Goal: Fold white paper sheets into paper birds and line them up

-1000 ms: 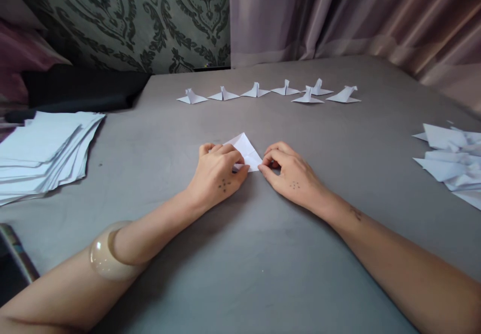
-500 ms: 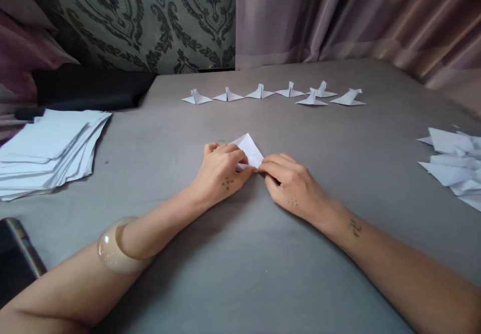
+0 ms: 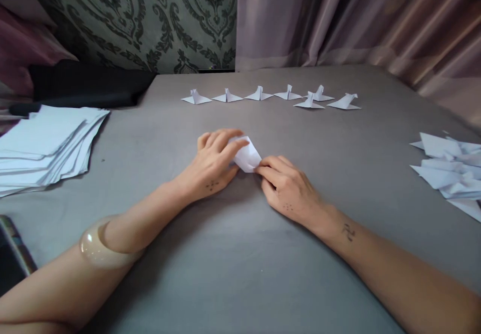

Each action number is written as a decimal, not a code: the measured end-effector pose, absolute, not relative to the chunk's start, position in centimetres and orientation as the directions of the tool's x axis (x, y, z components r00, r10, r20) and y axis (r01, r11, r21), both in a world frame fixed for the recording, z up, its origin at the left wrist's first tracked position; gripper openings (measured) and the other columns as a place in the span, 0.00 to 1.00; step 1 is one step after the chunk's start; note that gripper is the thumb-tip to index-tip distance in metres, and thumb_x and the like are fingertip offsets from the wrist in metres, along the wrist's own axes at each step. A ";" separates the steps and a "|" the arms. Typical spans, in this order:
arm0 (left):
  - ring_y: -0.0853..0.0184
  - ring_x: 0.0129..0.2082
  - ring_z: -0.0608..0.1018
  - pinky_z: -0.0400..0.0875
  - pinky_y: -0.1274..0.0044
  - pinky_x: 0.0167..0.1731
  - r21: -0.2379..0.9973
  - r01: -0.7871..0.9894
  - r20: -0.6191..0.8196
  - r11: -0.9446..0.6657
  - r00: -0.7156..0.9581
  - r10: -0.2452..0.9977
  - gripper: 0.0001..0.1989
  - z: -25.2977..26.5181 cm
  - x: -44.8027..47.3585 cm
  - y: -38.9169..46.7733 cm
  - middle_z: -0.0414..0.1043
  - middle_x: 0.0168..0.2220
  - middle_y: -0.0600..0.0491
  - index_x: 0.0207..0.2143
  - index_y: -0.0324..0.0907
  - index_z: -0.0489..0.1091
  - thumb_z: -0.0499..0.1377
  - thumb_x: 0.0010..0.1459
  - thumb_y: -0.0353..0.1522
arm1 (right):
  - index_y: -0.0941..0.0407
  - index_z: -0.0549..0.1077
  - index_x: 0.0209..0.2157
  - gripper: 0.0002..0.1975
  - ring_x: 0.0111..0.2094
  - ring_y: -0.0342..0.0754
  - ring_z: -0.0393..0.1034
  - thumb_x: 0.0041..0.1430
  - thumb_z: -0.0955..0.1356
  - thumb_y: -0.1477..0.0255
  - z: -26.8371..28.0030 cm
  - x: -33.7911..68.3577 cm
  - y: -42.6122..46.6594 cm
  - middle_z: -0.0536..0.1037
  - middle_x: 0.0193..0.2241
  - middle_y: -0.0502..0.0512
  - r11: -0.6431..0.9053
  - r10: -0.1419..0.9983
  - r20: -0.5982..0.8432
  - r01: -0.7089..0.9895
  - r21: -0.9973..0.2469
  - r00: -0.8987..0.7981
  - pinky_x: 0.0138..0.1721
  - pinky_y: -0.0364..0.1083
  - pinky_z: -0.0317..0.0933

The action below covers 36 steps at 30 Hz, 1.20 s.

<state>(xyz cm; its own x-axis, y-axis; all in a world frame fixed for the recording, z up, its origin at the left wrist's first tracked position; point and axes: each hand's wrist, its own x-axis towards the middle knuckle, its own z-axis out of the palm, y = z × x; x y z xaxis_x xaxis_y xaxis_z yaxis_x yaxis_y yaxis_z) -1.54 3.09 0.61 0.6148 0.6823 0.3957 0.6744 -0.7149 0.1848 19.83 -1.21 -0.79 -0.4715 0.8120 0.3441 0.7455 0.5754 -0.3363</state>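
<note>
A small folded sheet of white paper (image 3: 248,157) rests on the grey cloth in the middle, its near and right corner at my right fingertips. My right hand (image 3: 287,186) pinches that corner between thumb and forefinger, the other fingers curled behind. Over the left side of the paper reaches my left hand (image 3: 214,161), fingers apart and slightly bent, the forefinger above the sheet. Its thumb lies by the paper's lower left edge; whether it touches is unclear. Part of the sheet's left side is hidden behind these fingers.
Several folded white paper birds (image 3: 259,94) stand in a row towards the back. At left lies a stack of white sheets (image 3: 48,143), with black cloth (image 3: 90,86) behind it. More folded paper pieces (image 3: 451,166) are heaped at right. A dark flat object (image 3: 13,254) sits at lower left.
My left hand has moved left and loosened, its fingers lifting and spreading off the paper. More of the sheet shows. My right hand stays at the corner.
</note>
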 end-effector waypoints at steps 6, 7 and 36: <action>0.52 0.58 0.63 0.53 0.62 0.54 -0.024 0.721 0.570 -0.693 0.579 0.583 0.21 0.7 -1.0 1.8 0.60 0.59 0.42 0.57 0.46 0.57 0.55 0.62 0.32 | 0.56 0.76 0.39 0.17 0.41 0.51 0.66 0.57 0.60 0.84 -0.7 19.9 -1.2 0.74 0.39 0.57 0.561 0.825 0.328 0.735 -0.381 -0.460 0.41 0.49 0.64; 0.53 0.55 0.65 0.55 0.63 0.52 -0.030 0.717 0.582 -0.696 0.579 0.571 0.19 0.7 -0.9 1.7 0.62 0.56 0.42 0.55 0.45 0.59 0.55 0.62 0.32 | 0.56 0.76 0.39 0.17 0.41 0.51 0.65 0.57 0.60 0.84 -0.6 20.0 -1.2 0.74 0.39 0.57 0.558 0.828 0.323 0.734 -0.386 -0.459 0.41 0.49 0.64; 0.61 0.41 0.77 0.70 0.69 0.46 0.072 0.454 0.315 -0.888 0.835 0.452 0.15 0.8 -1.6 2.9 0.78 0.40 0.47 0.38 0.39 0.76 0.50 0.59 0.24 | 0.56 0.76 0.27 0.09 0.29 0.41 0.68 0.55 0.64 0.77 -0.1 20.2 0.1 0.76 0.37 0.52 0.218 0.972 0.130 0.556 -0.802 -0.194 0.34 0.44 0.63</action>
<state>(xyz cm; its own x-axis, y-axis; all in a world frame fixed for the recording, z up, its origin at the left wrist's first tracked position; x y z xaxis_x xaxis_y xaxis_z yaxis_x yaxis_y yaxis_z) -1.63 2.86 0.76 0.8346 0.4518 0.3152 0.4536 -0.8883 0.0721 20.23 0.11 -0.11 -0.1939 0.9723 0.1302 0.5563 0.2183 -0.8018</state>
